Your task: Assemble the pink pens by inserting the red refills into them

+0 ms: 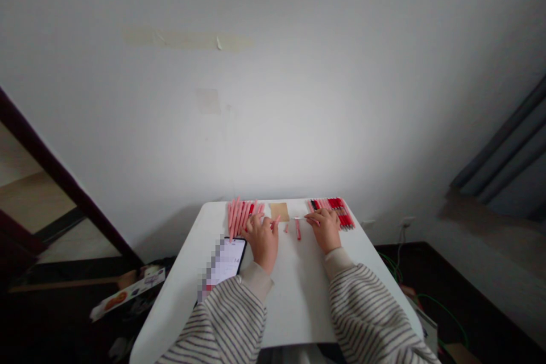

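Observation:
My left hand is closed, its fingertips pinching a small pink pen part. Across from it, my right hand is closed on a thin, whitish stick that looks like a pen refill and points left toward my left hand. On the table between the hands lie a pink-and-red pen piece and a tiny pink piece. A tan square sheet lies just behind them. Several pink pens are grouped beside my left hand; my right hand partly covers a row of red and pink pens.
A phone with a lit screen lies on the white table, beside my left forearm. The table's back edge is close to a grey-white wall. Cables and a wall socket are at the right, beyond the table.

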The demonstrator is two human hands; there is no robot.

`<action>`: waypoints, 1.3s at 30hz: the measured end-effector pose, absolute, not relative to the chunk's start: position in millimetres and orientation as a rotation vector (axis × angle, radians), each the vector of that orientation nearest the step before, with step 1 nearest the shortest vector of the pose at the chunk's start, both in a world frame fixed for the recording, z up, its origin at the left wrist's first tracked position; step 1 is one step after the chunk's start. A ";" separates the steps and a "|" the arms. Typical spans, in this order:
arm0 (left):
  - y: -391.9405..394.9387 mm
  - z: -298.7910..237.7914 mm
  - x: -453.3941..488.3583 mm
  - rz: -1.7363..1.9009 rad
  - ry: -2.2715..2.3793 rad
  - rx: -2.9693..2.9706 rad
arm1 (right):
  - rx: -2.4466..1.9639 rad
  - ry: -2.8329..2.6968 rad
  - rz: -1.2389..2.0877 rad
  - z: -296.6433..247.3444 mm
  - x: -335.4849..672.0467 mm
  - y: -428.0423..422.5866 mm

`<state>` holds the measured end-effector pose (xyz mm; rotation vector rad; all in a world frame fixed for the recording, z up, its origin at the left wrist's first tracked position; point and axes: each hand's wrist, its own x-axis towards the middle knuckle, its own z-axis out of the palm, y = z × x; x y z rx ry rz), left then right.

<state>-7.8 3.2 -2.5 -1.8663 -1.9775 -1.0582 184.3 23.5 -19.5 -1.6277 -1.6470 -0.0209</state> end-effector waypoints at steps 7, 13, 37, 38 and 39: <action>1.8 -2.3 -8.9 -0.841 -2.060 -1.768 | -1.626 -1.645 -0.039 -19.2 182.7 23.0; 1.0 -0.8 -7.2 -0.733 -2.087 -1.738 | -1.638 -1.650 -0.059 -18.4 181.1 22.1; -2.3 0.3 -5.1 -0.765 -2.073 -1.808 | -1.658 -1.666 -0.013 -19.8 181.6 24.1; -2.7 1.0 -5.0 -0.789 -2.066 -1.831 | -1.657 -1.668 -0.009 -19.1 181.3 23.6; -2.9 1.5 -4.8 -0.819 -2.054 -1.863 | -1.656 -1.670 -0.006 -18.4 180.9 23.0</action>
